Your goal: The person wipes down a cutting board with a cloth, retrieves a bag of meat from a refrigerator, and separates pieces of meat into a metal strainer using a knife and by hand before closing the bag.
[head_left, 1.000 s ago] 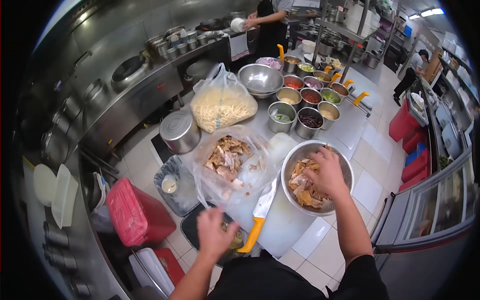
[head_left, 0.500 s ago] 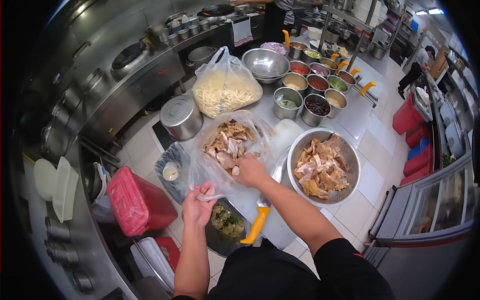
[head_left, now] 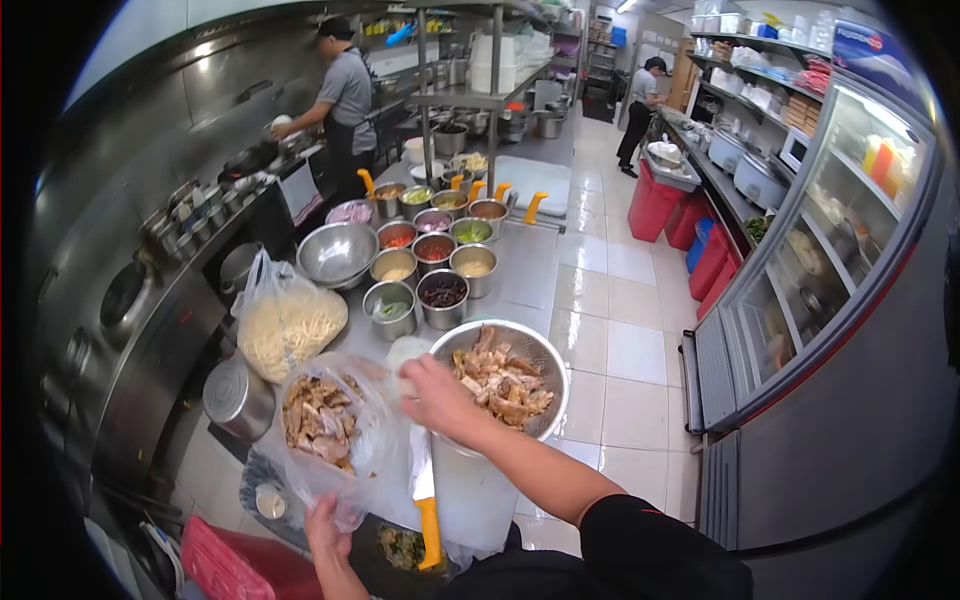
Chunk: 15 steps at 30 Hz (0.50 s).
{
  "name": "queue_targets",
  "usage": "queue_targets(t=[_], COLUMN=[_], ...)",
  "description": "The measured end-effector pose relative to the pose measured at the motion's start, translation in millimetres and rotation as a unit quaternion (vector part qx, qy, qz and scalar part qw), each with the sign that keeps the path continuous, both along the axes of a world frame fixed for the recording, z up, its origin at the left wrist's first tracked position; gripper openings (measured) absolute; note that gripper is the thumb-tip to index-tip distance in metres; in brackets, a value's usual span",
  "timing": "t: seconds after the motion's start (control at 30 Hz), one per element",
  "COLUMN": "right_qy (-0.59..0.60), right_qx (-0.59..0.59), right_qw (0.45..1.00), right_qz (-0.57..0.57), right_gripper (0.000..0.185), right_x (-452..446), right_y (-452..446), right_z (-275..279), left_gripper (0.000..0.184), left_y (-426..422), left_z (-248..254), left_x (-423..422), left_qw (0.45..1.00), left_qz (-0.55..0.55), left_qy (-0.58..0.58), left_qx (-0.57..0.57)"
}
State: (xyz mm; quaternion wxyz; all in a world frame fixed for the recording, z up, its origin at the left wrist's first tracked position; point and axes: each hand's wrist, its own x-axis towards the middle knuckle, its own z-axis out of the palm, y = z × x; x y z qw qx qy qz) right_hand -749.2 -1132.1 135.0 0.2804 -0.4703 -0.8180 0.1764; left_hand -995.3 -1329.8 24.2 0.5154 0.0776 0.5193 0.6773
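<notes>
The left hand (head_left: 325, 528) gripped the near edge of a clear plastic bag (head_left: 375, 445) that held browned meat pieces (head_left: 318, 412). The right hand (head_left: 437, 395) was between that bag and a perforated metal colander (head_left: 548, 362) containing more pieces; whether its blurred fingers held anything could not be told. A knife (head_left: 427, 505) lay with its blade on a white cutting board (head_left: 472, 500), yellow handle toward the person. Farther along the worktop (head_left: 528, 262) stood a bag of pale strips (head_left: 290, 335), a metal bowl (head_left: 338, 252) and rows of ingredient pots (head_left: 445, 316). Two co-workers (head_left: 347, 95) stood beyond.
</notes>
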Motion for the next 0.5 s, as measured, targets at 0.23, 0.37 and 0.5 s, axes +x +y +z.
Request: queue_targets(t=[0.23, 0.37, 0.5], right_qy=[0.068, -0.053, 0.086], right_qx=[-0.082, -0.003, 0.232], right_qw=[0.959, 0.943, 0.929], right_qz=[0.263, 0.329, 0.274], right_gripper=[0.019, 0.015, 0.016], right_x=[-96, -180, -188], right_y=[-12, -22, -39], right_z=[-34, -89, -52], left_gripper=[0.034, 0.052, 0.018], left_y=[15, 14, 0], left_z=[-15, 19, 10], left_x=[-10, 12, 6], left_qw=[0.974, 0.989, 0.997], left_qz=[0.111, 0.099, -0.019], left_qy=[-0.154, -0.09, 0.046], left_qx=[0.125, 0.056, -0.052])
